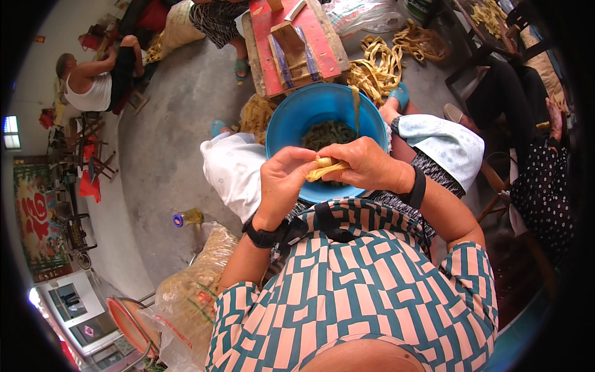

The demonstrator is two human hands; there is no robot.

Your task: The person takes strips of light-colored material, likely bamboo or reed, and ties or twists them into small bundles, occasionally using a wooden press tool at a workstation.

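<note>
A pale yellow, flat pliable strip (327, 168) is bunched into a small roll or knot between my two hands. My left hand (284, 183) pinches its left end between thumb and fingers. From the other side my right hand (370, 166) grips it, fingers curled over. Both hands are above the near part of a blue basin (290, 105), which sits between my knees. Dark greenish pieces (328, 133) lie in the bottom, partly hidden by my hands. One more yellow strip (356, 105) hangs over the basin's far rim.
Beyond the basin stands a red-topped wooden bench (263, 37) with a wooden stand and a knife (295, 10). Heaped yellow strips (375, 65) lie on the floor to its right. A lidded jar (189, 217) and a large plastic sack (195, 285) are at my left. Other people sit around.
</note>
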